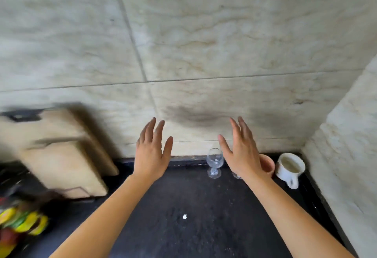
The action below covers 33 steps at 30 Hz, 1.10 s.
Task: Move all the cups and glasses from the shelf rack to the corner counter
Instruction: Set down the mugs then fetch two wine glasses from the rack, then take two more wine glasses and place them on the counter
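On the dark corner counter [183, 206], against the tiled wall, stands a clear stemmed glass [214, 161]. To its right a pink cup [266, 164] shows partly behind my right hand, and a white mug [289, 169] sits in the corner with its handle toward me. The foot of another glass [236, 175] peeks out under my right wrist. My left hand [152, 151] and my right hand [240, 149] are both raised above the counter, fingers spread, holding nothing. The shelf rack is out of view.
Wooden cutting boards [61, 151] lean against the wall at the left. A blurred yellow, green and red packet [18, 227] lies at the lower left. A small white crumb [184, 216] is on the counter. The right wall [346, 155] closes the corner.
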Motion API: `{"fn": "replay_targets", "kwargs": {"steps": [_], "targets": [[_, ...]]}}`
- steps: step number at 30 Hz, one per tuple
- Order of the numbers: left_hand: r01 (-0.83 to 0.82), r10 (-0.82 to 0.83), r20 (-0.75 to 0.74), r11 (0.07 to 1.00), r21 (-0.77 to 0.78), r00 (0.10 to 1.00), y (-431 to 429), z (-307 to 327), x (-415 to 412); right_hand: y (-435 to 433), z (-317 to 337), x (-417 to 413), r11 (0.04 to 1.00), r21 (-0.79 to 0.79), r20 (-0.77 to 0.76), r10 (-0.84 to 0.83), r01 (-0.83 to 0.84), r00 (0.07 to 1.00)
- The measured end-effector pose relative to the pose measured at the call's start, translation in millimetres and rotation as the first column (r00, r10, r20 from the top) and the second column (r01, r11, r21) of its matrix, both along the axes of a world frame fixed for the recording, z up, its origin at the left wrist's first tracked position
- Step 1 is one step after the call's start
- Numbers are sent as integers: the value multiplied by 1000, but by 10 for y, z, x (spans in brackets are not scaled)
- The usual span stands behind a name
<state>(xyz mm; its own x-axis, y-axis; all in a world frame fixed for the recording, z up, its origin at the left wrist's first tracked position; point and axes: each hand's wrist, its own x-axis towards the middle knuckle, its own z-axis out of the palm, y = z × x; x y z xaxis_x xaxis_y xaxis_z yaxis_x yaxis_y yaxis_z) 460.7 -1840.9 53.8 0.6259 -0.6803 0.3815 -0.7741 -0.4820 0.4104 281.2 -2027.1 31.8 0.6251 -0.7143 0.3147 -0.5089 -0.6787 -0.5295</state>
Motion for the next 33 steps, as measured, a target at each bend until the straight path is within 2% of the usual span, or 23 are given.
{"fn": "replay_targets", "kwargs": {"steps": [3, 6, 9, 14, 22, 28, 33], "targets": [[-185, 178, 91, 980, 79, 980, 795, 70, -97, 481, 15, 369, 986, -53, 0, 161, -161, 987], [-405, 392, 115, 904, 135, 913, 1765, 16, -265, 1136, -92, 722, 929, -50, -22, 366, -367, 930], [-628, 625, 76, 761, 162, 777, 2799, -28, -534, 1929, -117, 980, 826, -71, -54, 556, -559, 829], [-838, 839, 52, 533, 117, 541, 4354, 228, -983, 3351, 167, 1215, 654, -94, -69, 748, -750, 661], [-966, 965, 124, 244, -82, 233, 7099, 755, -2084, 6352, 752, 1020, 349, -232, -2, 933, -908, 359], [-993, 980, 198, 5, -122, -19, 9193, 1078, -3308, 9092, 1107, 376, 52, -264, 61, 997, -963, 37], [-967, 951, 208, -196, -161, -227, 10458, 1407, -4095, 10791, 1357, -191, -171, -338, 40, 980, -925, -196]]}}
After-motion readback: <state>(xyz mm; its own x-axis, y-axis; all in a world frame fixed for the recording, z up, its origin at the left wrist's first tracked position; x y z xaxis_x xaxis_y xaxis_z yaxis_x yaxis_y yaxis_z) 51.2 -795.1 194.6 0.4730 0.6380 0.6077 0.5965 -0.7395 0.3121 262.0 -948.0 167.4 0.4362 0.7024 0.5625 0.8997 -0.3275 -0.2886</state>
